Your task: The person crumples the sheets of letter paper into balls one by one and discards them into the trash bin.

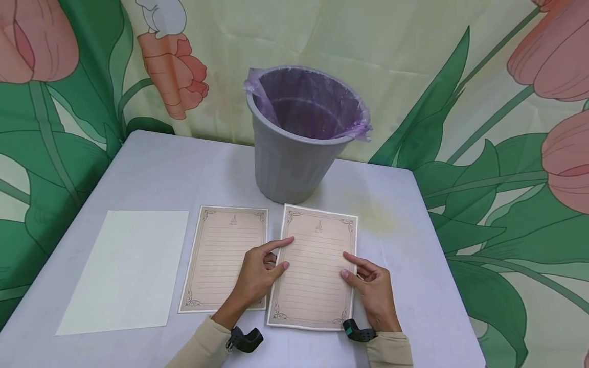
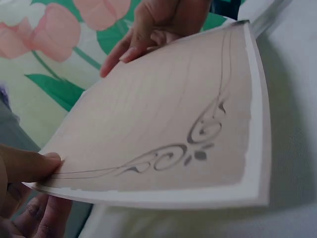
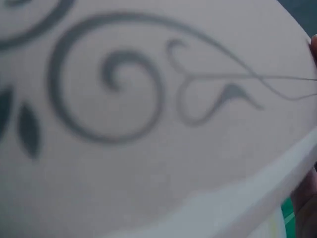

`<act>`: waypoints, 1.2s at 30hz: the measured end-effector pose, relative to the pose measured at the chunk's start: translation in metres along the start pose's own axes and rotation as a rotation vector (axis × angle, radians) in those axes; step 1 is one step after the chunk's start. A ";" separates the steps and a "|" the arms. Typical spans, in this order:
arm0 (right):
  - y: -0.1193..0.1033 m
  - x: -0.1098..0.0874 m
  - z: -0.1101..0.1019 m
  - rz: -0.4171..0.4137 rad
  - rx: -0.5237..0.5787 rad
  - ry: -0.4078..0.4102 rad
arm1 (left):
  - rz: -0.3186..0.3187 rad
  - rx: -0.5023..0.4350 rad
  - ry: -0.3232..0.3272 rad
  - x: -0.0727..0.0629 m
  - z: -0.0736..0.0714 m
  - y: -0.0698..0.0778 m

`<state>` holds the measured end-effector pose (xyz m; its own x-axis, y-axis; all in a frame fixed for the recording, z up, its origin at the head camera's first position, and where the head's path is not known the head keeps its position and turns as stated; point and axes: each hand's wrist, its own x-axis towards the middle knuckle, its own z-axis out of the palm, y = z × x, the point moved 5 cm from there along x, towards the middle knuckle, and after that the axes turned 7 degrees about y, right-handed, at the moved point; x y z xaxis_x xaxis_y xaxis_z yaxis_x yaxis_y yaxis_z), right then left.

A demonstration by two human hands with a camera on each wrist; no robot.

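Both hands hold lined letter paper (image 1: 317,276) by its long sides, raised over the white table. It is beige, with a white margin, scrollwork corners and a small sailboat print at the top. On its left edge, the left hand (image 1: 259,271) pinches with the thumb on top and other fingers beneath, as the left wrist view shows. The right hand (image 1: 375,291) grips the opposite edge, thumb and index finger on the printed face. A matching lined sheet (image 1: 225,255) lies flat to the left, partly covered by the left hand. Printed scrollwork fills most of the right wrist view.
A grey bin (image 1: 294,174) lined with a purple plastic bag (image 1: 317,112) stands at the back of the table (image 1: 414,306). A blank white sheet (image 1: 129,266) lies at the left. Behind hangs a curtain (image 1: 395,46) printed with tulips.
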<state>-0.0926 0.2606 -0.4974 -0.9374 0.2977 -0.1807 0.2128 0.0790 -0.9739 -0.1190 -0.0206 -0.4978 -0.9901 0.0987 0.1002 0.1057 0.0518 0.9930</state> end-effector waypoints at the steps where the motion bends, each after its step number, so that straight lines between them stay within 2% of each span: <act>1: -0.002 0.000 0.000 -0.010 0.003 0.000 | 0.001 0.004 0.005 0.000 0.000 0.001; 5: -0.008 -0.003 0.002 -0.048 0.021 -0.016 | -0.003 -0.014 0.003 -0.002 0.002 0.004; 13: -0.016 -0.008 0.015 -0.081 0.095 -0.039 | -0.024 -0.073 -0.055 -0.006 0.012 0.006; 25: -0.014 -0.014 0.038 -0.102 0.178 -0.100 | -0.017 -0.233 -0.111 -0.008 0.021 0.007; 31: -0.008 -0.014 0.039 -0.064 0.239 -0.130 | -0.006 -0.262 -0.071 -0.008 0.017 0.005; 36: -0.005 -0.012 0.027 -0.018 0.167 -0.138 | -0.038 -0.238 -0.009 -0.008 0.009 0.003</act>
<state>-0.0903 0.2312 -0.4940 -0.9719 0.1639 -0.1689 0.1577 -0.0789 -0.9843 -0.1098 -0.0120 -0.4958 -0.9919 0.1103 0.0626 0.0420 -0.1801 0.9828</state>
